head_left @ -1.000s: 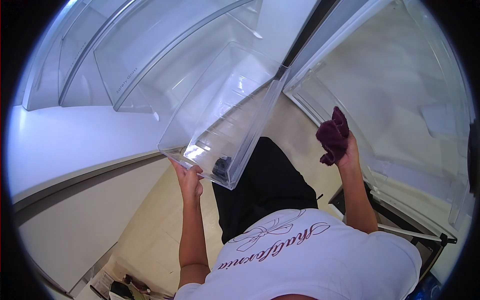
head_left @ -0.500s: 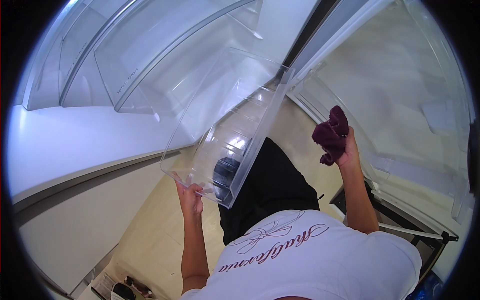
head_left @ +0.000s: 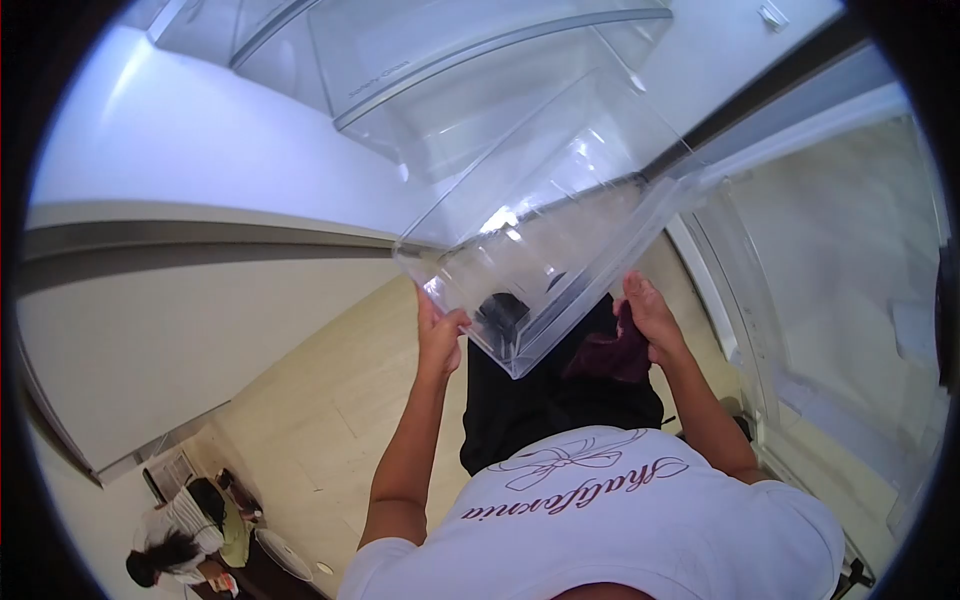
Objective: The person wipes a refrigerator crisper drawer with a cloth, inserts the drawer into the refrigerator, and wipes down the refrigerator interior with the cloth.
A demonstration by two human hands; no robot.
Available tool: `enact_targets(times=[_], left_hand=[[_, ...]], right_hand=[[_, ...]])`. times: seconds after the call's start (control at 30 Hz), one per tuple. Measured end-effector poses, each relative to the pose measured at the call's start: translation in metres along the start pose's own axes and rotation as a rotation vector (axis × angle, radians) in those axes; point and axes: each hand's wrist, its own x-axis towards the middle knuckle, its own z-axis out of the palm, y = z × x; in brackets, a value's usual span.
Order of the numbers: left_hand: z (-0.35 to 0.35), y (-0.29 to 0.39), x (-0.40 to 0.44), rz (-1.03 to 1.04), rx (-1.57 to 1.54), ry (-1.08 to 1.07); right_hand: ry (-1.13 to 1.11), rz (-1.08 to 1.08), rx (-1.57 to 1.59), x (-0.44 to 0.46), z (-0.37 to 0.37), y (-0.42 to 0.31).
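A clear plastic drawer (head_left: 560, 220) is held tilted in front of my body, its lower corner above my dark trousers. My left hand (head_left: 440, 335) grips its lower left edge, thumb on the near side. To the right of the drawer, my right hand (head_left: 652, 318) is closed on a dark purple cloth (head_left: 612, 350), which hangs beside the drawer's right wall without clearly touching it. Through the clear plastic the trousers and the floor show.
An open fridge with glass shelves (head_left: 500, 45) is ahead at the upper left. Its open door (head_left: 840, 250) with clear bins stands on the right. Another person (head_left: 195, 530) is at the lower left, beyond the pale floor (head_left: 330, 400).
The view has turned, so the fridge sits farther left and higher. My right hand has brought the cloth left and down, close to the drawer. The other person has come into view.
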Motion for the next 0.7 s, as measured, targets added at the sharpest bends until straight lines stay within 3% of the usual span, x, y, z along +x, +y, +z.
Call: enact_targets(times=[0.1, 0.23, 0.43, 0.7], left_hand=[[0.011, 0.009, 0.003, 0.026, 0.022, 0.030], [0.017, 0.017, -0.002, 0.026, 0.035, 0.030], [0.039, 0.052, -0.028, 0.204, 0.141, 0.043], [0.059, 0.100, -0.054, 0.282, 0.472, 0.081]], right_hand=[[0.098, 0.034, -0.010, 0.020, 0.018, 0.000], [0.009, -0.046, 0.107, 0.024, 0.031, -0.013], [-0.022, -0.126, 0.133, 0.022, 0.028, -0.017], [0.052, -0.079, 0.281, -0.014, 0.035, -0.054]])
